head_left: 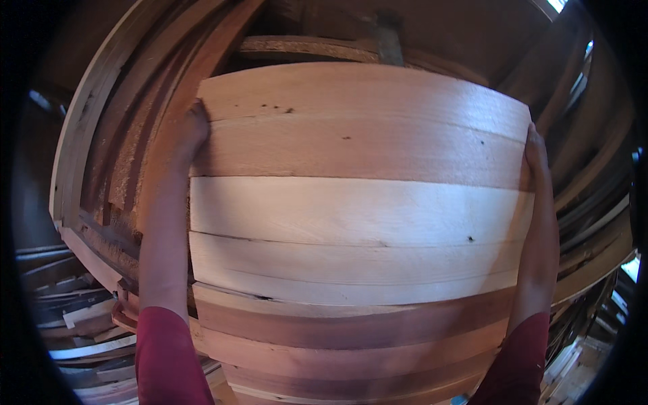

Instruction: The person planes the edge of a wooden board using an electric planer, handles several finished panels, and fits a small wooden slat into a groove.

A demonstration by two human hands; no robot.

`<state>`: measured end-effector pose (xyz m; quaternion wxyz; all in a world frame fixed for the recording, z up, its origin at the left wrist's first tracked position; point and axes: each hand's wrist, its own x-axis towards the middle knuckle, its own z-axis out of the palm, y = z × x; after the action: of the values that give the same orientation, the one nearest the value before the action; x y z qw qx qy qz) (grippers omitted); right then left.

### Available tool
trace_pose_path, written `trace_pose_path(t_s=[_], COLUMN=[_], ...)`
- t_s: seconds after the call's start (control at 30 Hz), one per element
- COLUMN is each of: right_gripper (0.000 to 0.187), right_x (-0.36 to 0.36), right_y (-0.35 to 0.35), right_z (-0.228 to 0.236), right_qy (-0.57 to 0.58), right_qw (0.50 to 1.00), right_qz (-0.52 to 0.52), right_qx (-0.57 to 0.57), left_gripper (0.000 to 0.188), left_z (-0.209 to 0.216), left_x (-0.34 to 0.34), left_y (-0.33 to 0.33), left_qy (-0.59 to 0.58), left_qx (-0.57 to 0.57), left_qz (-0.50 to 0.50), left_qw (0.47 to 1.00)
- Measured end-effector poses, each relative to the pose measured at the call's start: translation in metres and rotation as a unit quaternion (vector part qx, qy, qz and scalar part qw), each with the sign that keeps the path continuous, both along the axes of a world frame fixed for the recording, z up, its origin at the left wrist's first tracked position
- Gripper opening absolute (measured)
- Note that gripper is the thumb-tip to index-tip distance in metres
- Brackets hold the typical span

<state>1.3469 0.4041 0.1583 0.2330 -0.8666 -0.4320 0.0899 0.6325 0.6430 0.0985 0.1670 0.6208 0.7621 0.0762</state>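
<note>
Wide wooden boards lie edge to edge in front of me, running left to right. The far ones are pinkish boards with a few small dark knots. Nearer come pale boards, and closest to me are reddish-brown boards. My left hand is closed round the left end of the far pinkish boards. At their right end, my right hand grips the opposite side. Most of the fingers on both hands are hidden behind the board ends. Both arms reach straight out, with dark red sleeves.
Long timber pieces and sawdust are at the left. A dim beam crosses behind the boards. Stacked offcuts fill the lower left, and more lumber lies at the right.
</note>
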Motion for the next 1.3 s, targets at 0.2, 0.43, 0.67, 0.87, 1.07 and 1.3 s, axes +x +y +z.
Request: trace_pose_path(t_s=[0.2,0.43,0.67,0.87,1.07,1.3], right_gripper=[0.061,0.056,0.041,0.047,0.051,0.050], right_x=[-0.020,-0.061,-0.194,-0.239,-0.254,-0.243], right_y=[0.001,-0.004,0.037,0.142,0.271,0.332], right_z=[0.005,0.022,0.055,0.033,0.021,-0.001], right_qy=[-0.100,-0.196,-0.355,-0.286,-0.278,-0.236], right_qw=[0.995,0.973,0.924,0.918,0.922,0.947], right_qz=[-0.018,-0.108,0.141,0.261,0.253,0.217], right_qx=[-0.024,-0.060,0.022,0.089,0.095,0.011], left_gripper=[0.071,0.068,0.053,0.042,0.040,0.038], left_z=[-0.017,-0.010,0.016,0.016,-0.028,-0.028], left_x=[-0.015,-0.013,-0.010,-0.097,-0.107,-0.097], left_y=[0.005,0.002,-0.023,0.018,0.018,0.015], left_qy=[-0.062,-0.090,-0.061,0.016,-0.019,-0.016], left_qx=[0.086,0.059,0.221,0.246,0.306,0.305], left_qz=[0.014,0.007,-0.061,-0.081,-0.156,-0.146], left_qw=[0.994,0.994,0.972,0.966,0.939,0.941])
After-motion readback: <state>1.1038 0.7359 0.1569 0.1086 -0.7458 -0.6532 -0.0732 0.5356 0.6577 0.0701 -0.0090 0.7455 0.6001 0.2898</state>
